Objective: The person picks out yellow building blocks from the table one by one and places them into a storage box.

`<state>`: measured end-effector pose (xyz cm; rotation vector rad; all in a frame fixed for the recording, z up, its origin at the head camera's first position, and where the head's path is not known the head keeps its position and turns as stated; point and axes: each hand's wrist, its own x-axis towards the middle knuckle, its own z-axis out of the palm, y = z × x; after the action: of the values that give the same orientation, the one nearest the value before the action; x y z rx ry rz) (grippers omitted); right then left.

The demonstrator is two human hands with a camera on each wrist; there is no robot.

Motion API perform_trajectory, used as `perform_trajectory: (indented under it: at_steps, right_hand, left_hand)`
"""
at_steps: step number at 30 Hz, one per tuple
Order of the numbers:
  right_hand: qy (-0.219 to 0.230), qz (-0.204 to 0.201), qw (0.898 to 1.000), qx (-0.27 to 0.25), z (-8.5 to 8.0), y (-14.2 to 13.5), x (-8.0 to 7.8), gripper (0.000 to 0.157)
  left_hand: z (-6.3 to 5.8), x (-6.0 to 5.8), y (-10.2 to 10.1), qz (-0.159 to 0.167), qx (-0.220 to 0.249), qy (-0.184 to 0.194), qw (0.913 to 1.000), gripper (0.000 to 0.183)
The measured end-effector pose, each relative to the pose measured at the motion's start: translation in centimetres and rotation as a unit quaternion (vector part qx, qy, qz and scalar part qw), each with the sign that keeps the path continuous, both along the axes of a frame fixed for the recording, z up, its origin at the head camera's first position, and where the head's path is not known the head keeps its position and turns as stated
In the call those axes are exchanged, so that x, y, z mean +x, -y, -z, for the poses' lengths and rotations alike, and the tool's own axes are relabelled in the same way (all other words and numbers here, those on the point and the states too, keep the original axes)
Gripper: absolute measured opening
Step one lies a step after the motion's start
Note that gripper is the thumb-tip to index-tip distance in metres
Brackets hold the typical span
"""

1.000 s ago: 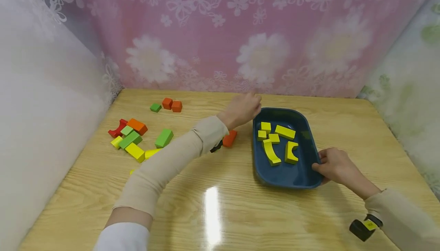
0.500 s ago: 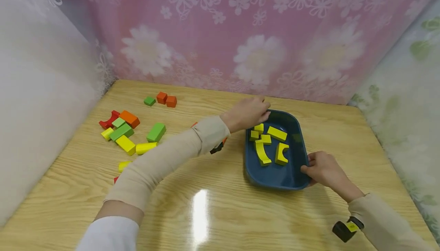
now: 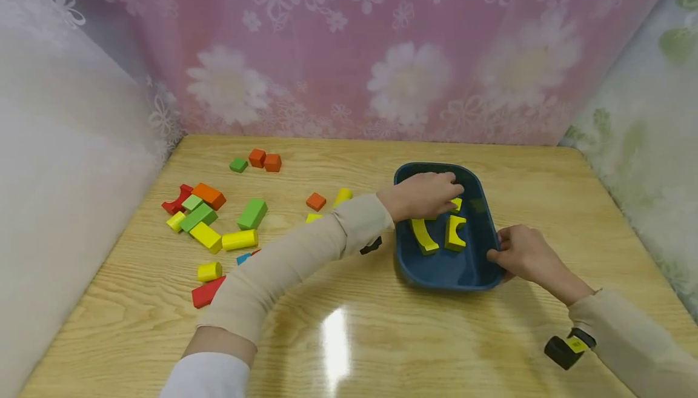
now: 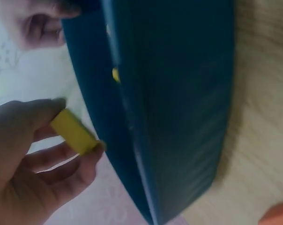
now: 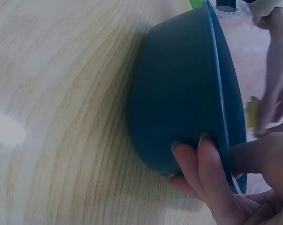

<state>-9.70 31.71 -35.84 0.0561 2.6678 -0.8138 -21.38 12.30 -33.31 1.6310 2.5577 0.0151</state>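
Observation:
My left hand [image 3: 428,195] is over the far part of a dark blue plastic basin [image 3: 442,272]. In the left wrist view, its thumb and fingers pinch a small yellow block [image 4: 75,132] above the rim. On the near right side, my right hand [image 3: 531,255] grips the basin's rim, thumb inside and fingers against the outer wall [image 5: 174,89]. A curved yellow block [image 3: 424,237] and a notched yellow block [image 3: 455,233] lie on the basin floor. Other yellow pieces there are mostly hidden under my left hand.
Left of the basin, the wooden table holds scattered blocks: a green block [image 3: 252,214], a yellow cylinder [image 3: 240,240], a red piece [image 3: 207,292] and several more. Two orange cubes [image 3: 265,160] sit farther back. A pink floral curtain [image 3: 327,71] borders the far edge.
My left hand has moved rightward from the basin's far left rim to over its inside, covering some yellow blocks. More pieces on the table show beside the left sleeve. My right hand keeps its grip.

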Motion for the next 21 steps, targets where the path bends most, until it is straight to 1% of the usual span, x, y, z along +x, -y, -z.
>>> perform_trajectory:
  at_steps: [3,6,8,10,14,17,21]
  right_hand:
    - [0.003,0.005,1.000,-0.003,-0.2,0.0,-0.1,0.029]
    - [0.010,0.011,1.000,-0.004,-0.2,0.1,-0.1,0.030]
    - [0.010,0.009,1.000,0.001,-0.2,0.2,-0.1,0.027]
    - [0.009,0.008,1.000,0.006,-0.1,0.2,-0.1,0.023]
    - [0.006,0.005,1.000,0.010,-0.1,0.2,-0.1,0.022]
    - [0.009,0.006,1.000,0.006,-0.1,0.1,-0.1,0.025]
    - [0.015,0.009,1.000,0.002,-0.2,0.1,-0.1,0.031]
  left_hand:
    - [0.8,0.4,-0.9,0.016,-0.046,0.010,0.9988,0.039]
    - [1.5,0.9,-1.6,0.014,-0.077,0.030,0.9965,0.042]
    - [1.8,1.2,-1.9,0.009,-0.089,0.048,0.9949,0.043]
    - [2.1,1.3,-2.1,0.002,-0.092,0.069,0.9934,0.043]
    - [2.9,1.5,-2.4,-0.007,-0.094,0.089,0.9915,0.045]
    - [3.5,1.5,-2.4,-0.002,-0.094,0.086,0.9919,0.045]
    - [3.9,1.2,-2.5,0.008,-0.080,0.082,0.9934,0.040]
